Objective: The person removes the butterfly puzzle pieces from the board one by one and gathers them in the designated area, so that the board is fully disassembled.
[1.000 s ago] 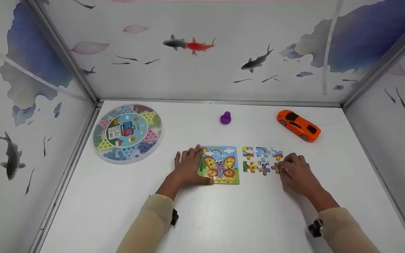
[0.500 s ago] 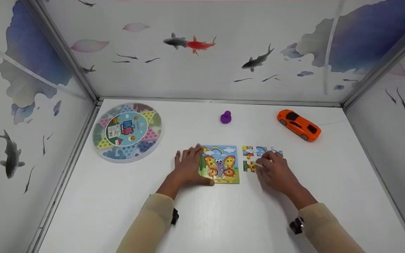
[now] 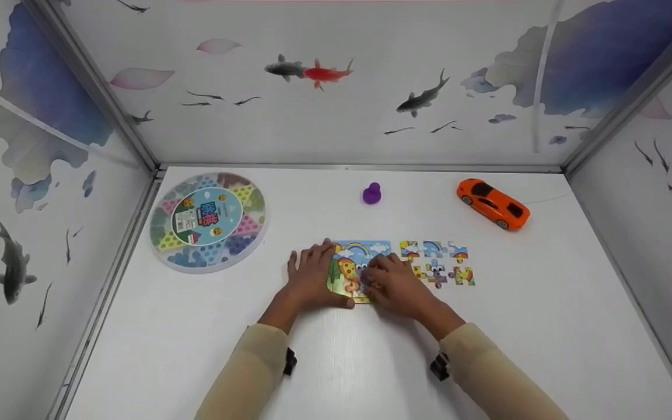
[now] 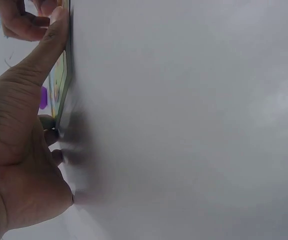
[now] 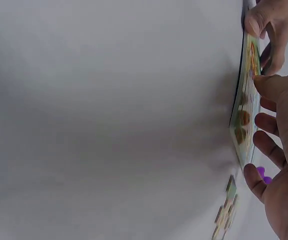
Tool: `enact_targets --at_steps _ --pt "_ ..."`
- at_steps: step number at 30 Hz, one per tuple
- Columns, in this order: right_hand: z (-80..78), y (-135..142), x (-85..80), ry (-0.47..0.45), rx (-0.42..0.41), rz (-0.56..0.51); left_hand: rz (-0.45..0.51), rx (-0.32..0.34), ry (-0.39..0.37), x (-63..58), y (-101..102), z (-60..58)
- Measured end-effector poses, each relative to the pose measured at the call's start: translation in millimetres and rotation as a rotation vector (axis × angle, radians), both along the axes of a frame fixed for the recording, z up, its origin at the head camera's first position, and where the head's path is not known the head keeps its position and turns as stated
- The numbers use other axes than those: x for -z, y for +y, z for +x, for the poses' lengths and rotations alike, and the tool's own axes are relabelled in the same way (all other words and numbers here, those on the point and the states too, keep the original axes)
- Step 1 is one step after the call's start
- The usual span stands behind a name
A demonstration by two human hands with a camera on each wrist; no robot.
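Note:
A butterfly jigsaw puzzle board lies flat on the white table. My left hand holds it at its left side, thumb on the near edge and index fingertip at the far corner. In the left wrist view, the thumb lies along the board's edge. Over the right half of the picture, my right hand touches the surface with fingertips, covering part of the butterfly. In the right wrist view its fingers are slightly bent and apart, with no piece showing among them. Several loose puzzle pieces lie in two rows right of the board.
A round Chinese checkers set sits at the back left. Behind the board stands a small purple knobbed object. An orange toy car is at the back right. Printed panels wall the table at the back and sides.
My right hand has moved left from the right-hand loose pieces, across the lower row, onto the board. The left hand has kept its place. The lower-right piece is now uncovered.

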State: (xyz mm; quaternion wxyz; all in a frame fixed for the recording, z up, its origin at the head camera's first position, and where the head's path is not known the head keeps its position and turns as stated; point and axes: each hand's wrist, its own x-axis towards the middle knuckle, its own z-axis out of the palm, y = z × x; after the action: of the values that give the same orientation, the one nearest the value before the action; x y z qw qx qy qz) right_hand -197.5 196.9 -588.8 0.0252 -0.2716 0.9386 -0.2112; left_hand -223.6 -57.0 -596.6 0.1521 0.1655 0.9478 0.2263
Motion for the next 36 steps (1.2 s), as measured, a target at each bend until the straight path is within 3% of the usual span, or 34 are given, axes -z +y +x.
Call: enact_targets --at_steps 9,13,25,36 --pt "-1.9 -37 3.4 0.046 -0.103 -0.016 0.039 -0.005 -0.021 3.3 2 -2.8" --pt "-2.2 -45 2.2 0.023 -0.119 0.019 0.036 -0.003 -0.012 2.4 2 -1.1" --pt "-4.4 -59 -2.7 -0.018 -0.106 0.091 0.029 0.004 0.002 0.8 -2 0.5" --pt "-3.4 -64 -7.1 -0.085 -0.052 0.107 0.053 -0.010 -0.004 15.9 -2 -7.5"
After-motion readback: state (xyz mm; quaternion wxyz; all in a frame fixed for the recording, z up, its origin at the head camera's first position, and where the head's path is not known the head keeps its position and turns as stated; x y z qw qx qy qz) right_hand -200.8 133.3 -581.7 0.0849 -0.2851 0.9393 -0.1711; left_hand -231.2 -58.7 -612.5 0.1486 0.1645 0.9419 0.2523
